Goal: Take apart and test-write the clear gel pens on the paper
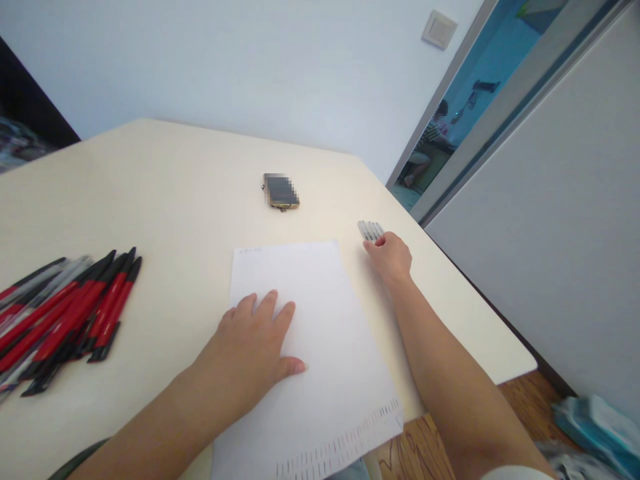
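My left hand (253, 347) lies flat, fingers spread, on the left part of a white sheet of paper (320, 313) on the cream table (165, 200). Rows of short pen strokes mark the sheet's near edge. My right hand (391, 257) reaches past the sheet's far right corner, fingers curled at a small bunch of thin grey sticks (371, 230), perhaps pen refills. Whether it grips them or only touches them does not show.
A pile of several red and black pens (65, 313) lies at the table's left. A small dark blurred object (281, 192) rests further back. The table's right edge drops to a wooden floor. A person sits beyond the doorway (430, 143) at the far right.
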Motion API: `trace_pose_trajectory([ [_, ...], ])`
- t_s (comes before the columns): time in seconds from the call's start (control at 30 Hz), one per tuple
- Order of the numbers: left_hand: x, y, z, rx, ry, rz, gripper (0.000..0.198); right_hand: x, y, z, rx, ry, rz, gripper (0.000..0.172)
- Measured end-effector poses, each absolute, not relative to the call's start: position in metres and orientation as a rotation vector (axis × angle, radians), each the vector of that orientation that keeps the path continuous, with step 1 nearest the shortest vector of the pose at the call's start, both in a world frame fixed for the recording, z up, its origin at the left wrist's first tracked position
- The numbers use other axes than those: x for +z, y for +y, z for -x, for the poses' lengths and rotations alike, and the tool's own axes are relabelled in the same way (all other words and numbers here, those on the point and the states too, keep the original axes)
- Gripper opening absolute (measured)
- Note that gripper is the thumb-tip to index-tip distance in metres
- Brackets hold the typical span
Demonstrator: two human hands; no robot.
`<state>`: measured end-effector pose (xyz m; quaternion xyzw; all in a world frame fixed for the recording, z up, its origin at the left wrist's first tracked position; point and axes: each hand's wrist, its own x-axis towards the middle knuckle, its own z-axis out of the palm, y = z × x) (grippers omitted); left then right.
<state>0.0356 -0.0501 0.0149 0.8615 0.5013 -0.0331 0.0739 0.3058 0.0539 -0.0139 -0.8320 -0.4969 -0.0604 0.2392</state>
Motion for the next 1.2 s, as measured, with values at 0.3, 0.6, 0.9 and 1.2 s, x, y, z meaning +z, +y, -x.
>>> trace_pose_trajectory([
  [0.3,0.013,-0.05,-0.035,-0.074,1.492,-2.626,0.068,0.005,0.02,-0.239,0.447,-2.033,1.505,0.03],
  [0.6,0.025,-0.054,-0.034,0.075,1.46,-2.671,0.066,0.008,-0.004,-0.211,0.635,-2.417,1.458,0.023],
  [0.9,0.051,-0.018,0.026,0.041,2.024,-2.335,0.037,0.005,-0.001,-0.214,0.797,-2.371,1.482,0.028],
  [1.2,0.059,0.006,0.091,-0.023,2.449,-1.984,0.033,0.0,0.002,-0.216,0.78,-2.385,1.468,0.029],
])
